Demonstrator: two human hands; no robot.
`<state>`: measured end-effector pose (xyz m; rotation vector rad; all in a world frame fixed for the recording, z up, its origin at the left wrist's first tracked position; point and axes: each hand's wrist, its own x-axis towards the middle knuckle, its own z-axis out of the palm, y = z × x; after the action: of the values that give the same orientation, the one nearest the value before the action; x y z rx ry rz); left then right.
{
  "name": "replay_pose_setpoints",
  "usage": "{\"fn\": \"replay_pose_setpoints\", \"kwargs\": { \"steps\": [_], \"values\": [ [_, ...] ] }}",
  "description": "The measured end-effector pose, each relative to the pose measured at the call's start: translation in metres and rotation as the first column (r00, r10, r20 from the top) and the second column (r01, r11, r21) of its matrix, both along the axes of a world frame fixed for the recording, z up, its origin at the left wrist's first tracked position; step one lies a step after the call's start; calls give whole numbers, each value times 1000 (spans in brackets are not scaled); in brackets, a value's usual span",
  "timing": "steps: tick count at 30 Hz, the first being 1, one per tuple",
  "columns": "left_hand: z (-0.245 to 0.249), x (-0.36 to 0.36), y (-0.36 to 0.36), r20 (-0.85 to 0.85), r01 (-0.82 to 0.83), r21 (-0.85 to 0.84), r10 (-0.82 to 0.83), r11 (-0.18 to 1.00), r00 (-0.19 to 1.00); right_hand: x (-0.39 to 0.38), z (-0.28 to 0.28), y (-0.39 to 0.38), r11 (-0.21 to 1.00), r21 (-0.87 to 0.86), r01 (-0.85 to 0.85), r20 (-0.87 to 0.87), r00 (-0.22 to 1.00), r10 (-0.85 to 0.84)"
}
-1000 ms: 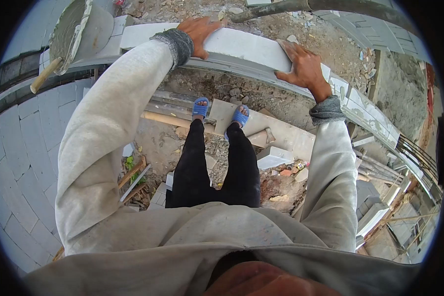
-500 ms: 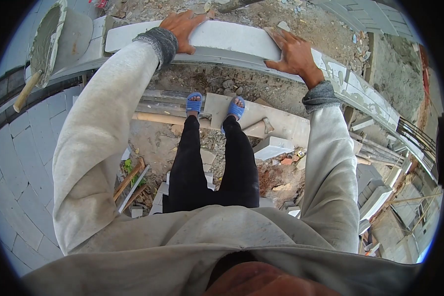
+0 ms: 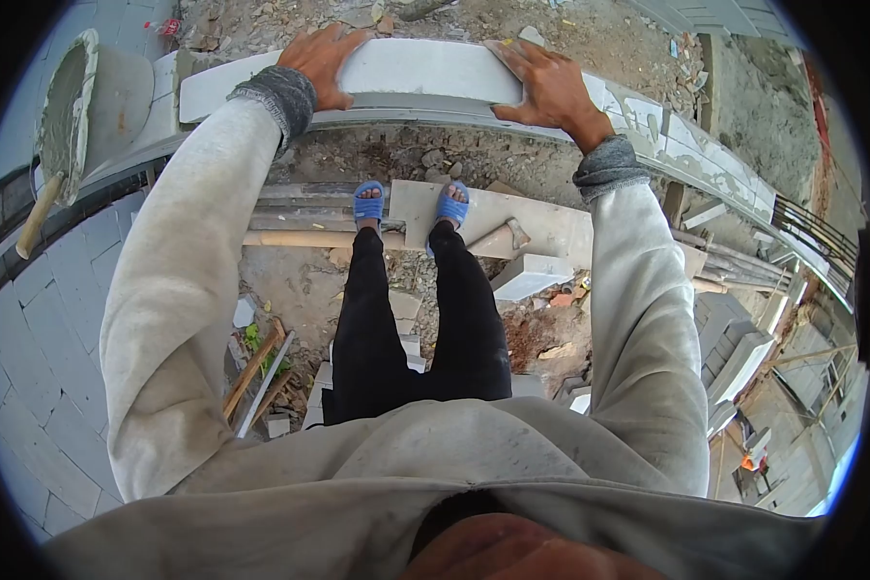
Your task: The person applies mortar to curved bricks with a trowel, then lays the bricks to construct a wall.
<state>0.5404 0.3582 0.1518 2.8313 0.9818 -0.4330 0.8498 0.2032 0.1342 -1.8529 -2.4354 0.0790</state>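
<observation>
White block (image 3: pixel 425 70) at twelve o'clock atop the wall (image 3: pixel 686 155), clasped endwise: left hand (image 3: pixel 324 60) at eleven, right hand (image 3: pixel 546 87) at one (fingers spread). Seating it, probably; needing next an even downward press.

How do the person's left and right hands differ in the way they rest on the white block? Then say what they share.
The left hand lies on the left part of the white block with fingers close together; the right hand sits near its right end with fingers spread wide. The left fingers point up-right in the picture, the right fingers up-left. Both rest on the block's top, wrists in grey cuffs.
</observation>
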Motion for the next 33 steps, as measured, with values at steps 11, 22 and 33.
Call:
{"fn": "replay_pose_setpoints", "kwargs": {
  "steps": [11, 22, 33],
  "values": [
    [-6, -7, 1, 50, 0, -27, 1, 1000, 999, 0, -6, 0, 1000, 4, -3, -2, 1000, 3],
    [10, -4, -5, 71, -41, -107, 49, 993, 996, -3, 5, 5, 999, -49, -7, -97, 995, 2],
    [11, -8, -2, 85, -1, -155, 14, 988, 996, -4, 7, 6, 996, -86, -16, -105, 994, 6]
  ]
}}
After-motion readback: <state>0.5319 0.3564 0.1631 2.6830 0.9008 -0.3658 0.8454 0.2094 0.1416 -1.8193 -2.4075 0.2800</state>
